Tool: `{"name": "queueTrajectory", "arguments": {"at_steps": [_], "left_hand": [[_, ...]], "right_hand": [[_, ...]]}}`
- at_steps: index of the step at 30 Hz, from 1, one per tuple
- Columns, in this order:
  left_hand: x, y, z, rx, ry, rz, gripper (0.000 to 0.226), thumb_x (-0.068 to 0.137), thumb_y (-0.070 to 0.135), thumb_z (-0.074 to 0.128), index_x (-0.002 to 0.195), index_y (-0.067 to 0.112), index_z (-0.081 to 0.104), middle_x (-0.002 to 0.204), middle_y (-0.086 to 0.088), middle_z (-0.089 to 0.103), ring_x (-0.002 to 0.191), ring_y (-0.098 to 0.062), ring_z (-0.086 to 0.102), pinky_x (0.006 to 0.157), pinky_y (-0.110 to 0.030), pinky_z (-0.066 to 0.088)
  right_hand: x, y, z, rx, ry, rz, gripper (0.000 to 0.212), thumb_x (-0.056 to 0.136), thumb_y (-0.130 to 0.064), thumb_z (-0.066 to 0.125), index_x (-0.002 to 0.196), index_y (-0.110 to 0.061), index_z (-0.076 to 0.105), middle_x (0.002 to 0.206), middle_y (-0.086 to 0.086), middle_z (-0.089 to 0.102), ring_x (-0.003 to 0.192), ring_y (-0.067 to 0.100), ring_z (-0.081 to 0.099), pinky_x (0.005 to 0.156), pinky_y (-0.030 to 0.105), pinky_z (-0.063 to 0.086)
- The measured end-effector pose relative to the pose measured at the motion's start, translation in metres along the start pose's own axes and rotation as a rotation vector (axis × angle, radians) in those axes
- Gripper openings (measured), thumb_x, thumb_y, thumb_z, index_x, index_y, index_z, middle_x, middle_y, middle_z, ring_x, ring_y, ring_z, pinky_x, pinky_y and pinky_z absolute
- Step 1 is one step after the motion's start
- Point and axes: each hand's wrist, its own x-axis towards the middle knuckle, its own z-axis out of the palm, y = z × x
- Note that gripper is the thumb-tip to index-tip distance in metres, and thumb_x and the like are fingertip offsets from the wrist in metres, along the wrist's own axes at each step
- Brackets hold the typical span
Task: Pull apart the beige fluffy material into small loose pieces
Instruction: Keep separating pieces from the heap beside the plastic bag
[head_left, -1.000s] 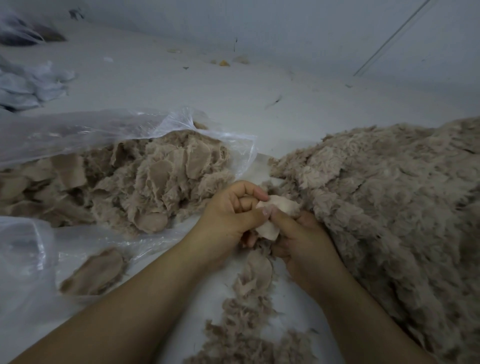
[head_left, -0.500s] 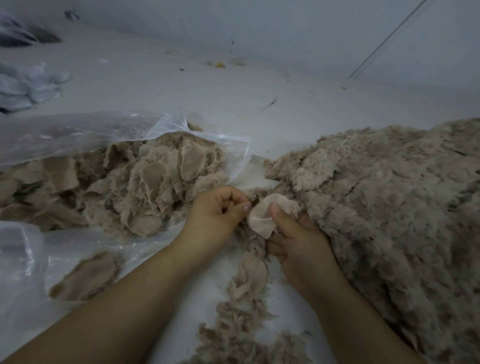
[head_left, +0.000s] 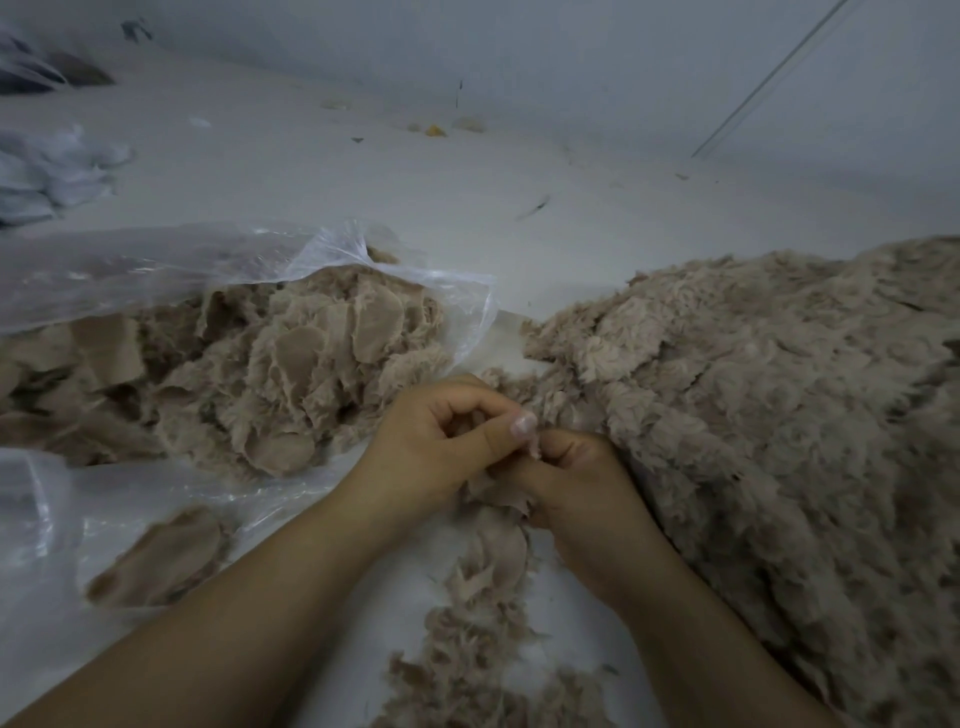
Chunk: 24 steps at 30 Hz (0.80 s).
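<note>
Pale floor (head_left: 519, 218) carries a fluff pile (head_left: 753, 415) at right and a bag (head_left: 156, 270) of pieces at left; between them left hand (head_left: 431, 452) and right hand (head_left: 587, 488) touch, both pinching one scrap (head_left: 532, 447)

No readable text, label or number shows anywhere, though the dim view may hide some.

We are looking at a dim, bluish, flatly lit scene with soft shadows. The clear plastic bag (head_left: 363, 260) is catching faint glare, while edges are bowing and blurring from wide-angle distortion.
</note>
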Motion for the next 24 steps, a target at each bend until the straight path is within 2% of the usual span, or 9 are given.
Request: {"name": "queueTrajectory", "arguments": {"at_steps": [5, 9, 12, 14, 16, 19, 21, 22, 24], "left_hand": [[0.0, -0.002, 0.003, 0.047, 0.004, -0.002, 0.017, 0.074, 0.016, 0.075, 0.076, -0.001, 0.074, 0.077, -0.018, 0.065, 0.071, -0.033, 0.062, 0.065, -0.038, 0.052], [0.0, -0.002, 0.002, -0.055, 0.145, -0.041, 0.019, 0.076, 0.023, 0.071, 0.073, 0.004, 0.071, 0.07, -0.019, 0.068, 0.064, -0.032, 0.064, 0.063, -0.041, 0.055], [0.0, -0.006, 0.003, -0.071, 0.255, -0.066, 0.019, 0.087, 0.014, 0.065, 0.069, 0.011, 0.064, 0.055, -0.004, 0.061, 0.049, -0.012, 0.056, 0.049, -0.024, 0.047], [0.002, -0.006, 0.001, -0.055, 0.305, -0.046, 0.025, 0.094, 0.01, 0.059, 0.068, 0.011, 0.058, 0.046, 0.005, 0.05, 0.041, -0.007, 0.043, 0.044, -0.018, 0.038], [0.003, -0.004, -0.004, -0.12, 0.294, -0.04, 0.026, 0.091, 0.012, 0.064, 0.066, 0.011, 0.058, 0.044, 0.001, 0.046, 0.038, -0.009, 0.037, 0.042, -0.016, 0.034], [0.002, 0.001, -0.02, -0.187, -0.054, -0.106, 0.022, 0.074, 0.02, 0.078, 0.062, 0.007, 0.065, 0.048, -0.017, 0.046, 0.035, -0.015, 0.039, 0.042, -0.018, 0.032], [-0.002, 0.005, -0.028, -0.072, -0.416, -0.173, 0.02, 0.075, 0.025, 0.077, 0.063, 0.011, 0.072, 0.051, -0.019, 0.054, 0.036, -0.019, 0.044, 0.045, -0.023, 0.035], [-0.003, 0.006, -0.029, -0.005, -0.505, -0.177, 0.019, 0.077, 0.026, 0.077, 0.062, 0.015, 0.073, 0.052, -0.016, 0.056, 0.038, -0.02, 0.045, 0.046, -0.025, 0.035], [-0.003, 0.005, -0.026, 0.073, -0.432, -0.176, 0.028, 0.075, 0.028, 0.082, 0.058, 0.01, 0.068, 0.047, -0.013, 0.051, 0.04, -0.02, 0.042, 0.045, -0.025, 0.033]], "right_hand": [[0.0, 0.001, 0.0, -0.008, -0.012, 0.004, 0.024, 0.079, -0.033, 0.074, 0.097, -0.017, 0.078, 0.092, 0.016, 0.075, 0.091, 0.038, 0.071, 0.087, 0.06, 0.054], [0.0, 0.0, 0.001, 0.015, -0.005, 0.014, 0.05, 0.08, -0.046, 0.069, 0.09, 0.003, 0.072, 0.093, 0.042, 0.061, 0.085, 0.061, 0.057, 0.074, 0.05, 0.049], [-0.002, -0.001, 0.001, 0.04, -0.013, 0.007, 0.04, 0.084, -0.037, 0.066, 0.092, 0.001, 0.074, 0.092, 0.031, 0.07, 0.09, 0.053, 0.064, 0.08, 0.059, 0.053], [-0.001, -0.002, 0.002, 0.049, -0.006, 0.022, 0.046, 0.084, -0.034, 0.065, 0.092, 0.011, 0.068, 0.094, 0.042, 0.062, 0.087, 0.057, 0.061, 0.077, 0.064, 0.05], [0.0, -0.002, 0.003, 0.114, 0.031, 0.034, 0.055, 0.085, -0.032, 0.067, 0.095, 0.021, 0.059, 0.096, 0.052, 0.051, 0.078, 0.046, 0.058, 0.07, 0.054, 0.046], [0.001, -0.003, 0.001, 0.236, 0.058, 0.046, 0.051, 0.09, -0.034, 0.063, 0.093, 0.017, 0.062, 0.085, 0.041, 0.062, 0.072, 0.034, 0.06, 0.068, 0.038, 0.052], [-0.001, -0.005, 0.003, 0.249, 0.046, 0.061, 0.057, 0.092, -0.036, 0.063, 0.095, 0.021, 0.054, 0.088, 0.047, 0.056, 0.077, 0.044, 0.059, 0.072, 0.05, 0.054], [-0.002, -0.005, 0.003, 0.247, 0.049, 0.072, 0.061, 0.091, -0.037, 0.065, 0.093, 0.022, 0.05, 0.088, 0.051, 0.05, 0.08, 0.044, 0.055, 0.074, 0.054, 0.051], [-0.003, -0.006, 0.004, 0.262, 0.062, 0.066, 0.062, 0.089, -0.036, 0.068, 0.089, 0.022, 0.047, 0.084, 0.046, 0.05, 0.08, 0.041, 0.054, 0.072, 0.053, 0.052]]}}
